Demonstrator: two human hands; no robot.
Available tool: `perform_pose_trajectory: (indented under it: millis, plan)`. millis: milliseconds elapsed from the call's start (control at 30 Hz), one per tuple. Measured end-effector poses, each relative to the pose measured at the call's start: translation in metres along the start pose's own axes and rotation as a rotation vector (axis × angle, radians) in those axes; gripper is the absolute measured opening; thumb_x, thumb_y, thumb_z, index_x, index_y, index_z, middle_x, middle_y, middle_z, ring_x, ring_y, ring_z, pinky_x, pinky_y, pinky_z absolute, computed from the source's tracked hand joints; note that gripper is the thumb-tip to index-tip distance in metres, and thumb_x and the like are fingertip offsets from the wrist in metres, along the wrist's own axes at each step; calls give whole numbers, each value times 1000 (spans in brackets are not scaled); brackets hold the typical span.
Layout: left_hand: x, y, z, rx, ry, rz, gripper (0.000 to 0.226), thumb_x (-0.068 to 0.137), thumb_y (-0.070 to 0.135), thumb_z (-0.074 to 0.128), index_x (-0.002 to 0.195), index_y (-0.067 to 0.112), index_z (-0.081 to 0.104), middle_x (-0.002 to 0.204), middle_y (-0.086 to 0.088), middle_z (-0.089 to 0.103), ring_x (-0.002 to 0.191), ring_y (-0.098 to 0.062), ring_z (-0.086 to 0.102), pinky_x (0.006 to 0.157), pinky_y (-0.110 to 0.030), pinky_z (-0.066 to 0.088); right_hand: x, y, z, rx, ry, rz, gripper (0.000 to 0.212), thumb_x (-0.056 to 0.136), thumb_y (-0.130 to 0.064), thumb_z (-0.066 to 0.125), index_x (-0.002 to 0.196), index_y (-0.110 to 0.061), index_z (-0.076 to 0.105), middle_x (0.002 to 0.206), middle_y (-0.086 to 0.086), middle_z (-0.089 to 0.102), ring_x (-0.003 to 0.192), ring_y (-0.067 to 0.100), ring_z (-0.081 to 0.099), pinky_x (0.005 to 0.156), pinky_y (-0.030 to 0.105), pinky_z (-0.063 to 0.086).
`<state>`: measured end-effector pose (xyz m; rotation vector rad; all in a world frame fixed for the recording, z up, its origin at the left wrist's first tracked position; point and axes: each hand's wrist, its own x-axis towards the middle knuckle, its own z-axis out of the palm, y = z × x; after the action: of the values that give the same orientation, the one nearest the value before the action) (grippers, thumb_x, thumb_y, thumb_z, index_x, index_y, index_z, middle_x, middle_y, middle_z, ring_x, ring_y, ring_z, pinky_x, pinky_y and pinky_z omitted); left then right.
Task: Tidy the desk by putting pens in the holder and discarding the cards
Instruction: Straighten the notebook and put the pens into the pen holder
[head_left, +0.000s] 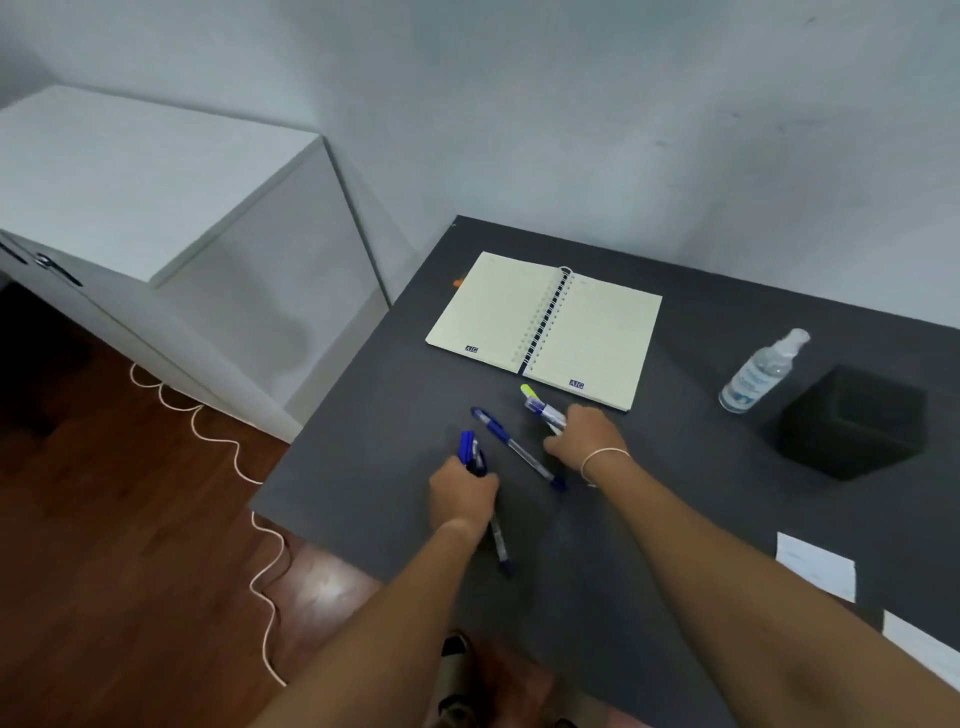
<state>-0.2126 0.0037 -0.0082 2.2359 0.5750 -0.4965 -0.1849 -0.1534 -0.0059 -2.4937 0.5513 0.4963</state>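
While both bare arms reach in from the bottom of the frame, the hands work among pens near the centre of a dark grey desk (675, 467). At centre left, the left hand (462, 496) has its fingers curled shut around blue pens (470, 451); capped ends poke out above the fist and one barrel trails out below it toward the bottom of the frame. How many pens it holds cannot be told. Slightly right of centre, the right hand (584, 436) has its fingers closed on a small bunch (540, 410) that includes a yellow-green highlighter tip and a clear-barrelled pen, just below the lower edge of an open spiral notebook (545, 327). Between the two hands, one loose blue pen (517, 449) lies flat on the desk, slanting from upper left to lower right.

At the right edge of the frame stands a black cube-shaped holder (852, 421), well apart from the pens, with a clear spray bottle (761, 371) leaning just to its left. Two white cards (815, 566) lie flat at the lower right.

Judging by their look, the pens are light, stiff and smooth, so likely to roll or slip from a bunch; gripping mid-barrel should hold best. The cards seem thin and flat, probably easiest lifted by an edge.
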Motion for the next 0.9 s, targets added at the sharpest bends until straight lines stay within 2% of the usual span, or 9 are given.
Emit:
perform_pose_trajectory:
  millis: [67,200,300,400,500,600,767,900]
  plan:
    - [2,1,-2,47,-12,22,25,79,15,63,98,-1,58,107,-19,62,85,-30,58,70,-30,43,-4,3,-5,98,5,42,26,79,-20,56,100,-6,57,101,14,59,98,32,60,71,29,41]
    - [7,1,-10,118,-12,53,31,78,20,63,101,0,57,109,-19,62,96,-35,62,80,-38,52,-8,7,-18,364,48,82,3,75,-12,55,76,-13,53,78,7,56,75,29,54,55,28,38]
    - [9,3,-17,163,-9,77,34,80,22,62,108,2,55,111,-17,62,100,-33,60,83,-37,50,-14,9,-33,628,96,111,13,73,-3,53,77,-15,55,74,7,56,63,25,51,58,31,46]
    - [12,16,-26,111,-7,121,33,82,22,61,108,2,56,107,-17,62,98,-33,59,79,-33,44,-22,13,-56,827,103,118,20,77,8,52,81,-11,55,67,5,52,55,18,46,50,24,41]
    - [16,49,-35,26,-40,213,18,83,23,59,91,6,57,90,-11,59,78,-27,54,69,-29,38,-27,22,-81,948,156,151,24,79,6,55,68,-14,48,66,5,51,55,18,48,56,27,42]
    - [12,96,-34,-80,-62,321,15,82,23,57,78,10,52,82,-9,57,72,-24,50,66,-28,36,-35,37,-107,1123,228,191,26,79,9,53,69,-14,46,67,8,50,58,18,48,61,30,45]
    - [-24,174,-2,-257,-196,538,11,85,20,52,91,11,52,88,-10,62,79,-24,56,58,-26,39,-58,73,-151,1322,429,184,26,80,10,49,73,-15,47,71,9,50,58,18,47,58,27,45]
    - [-69,224,35,-353,-293,660,11,85,22,56,87,11,54,67,2,55,65,-16,54,56,-22,38,-82,109,-180,1366,630,163,27,84,3,49,66,-17,42,58,4,41,50,16,37,51,25,36]
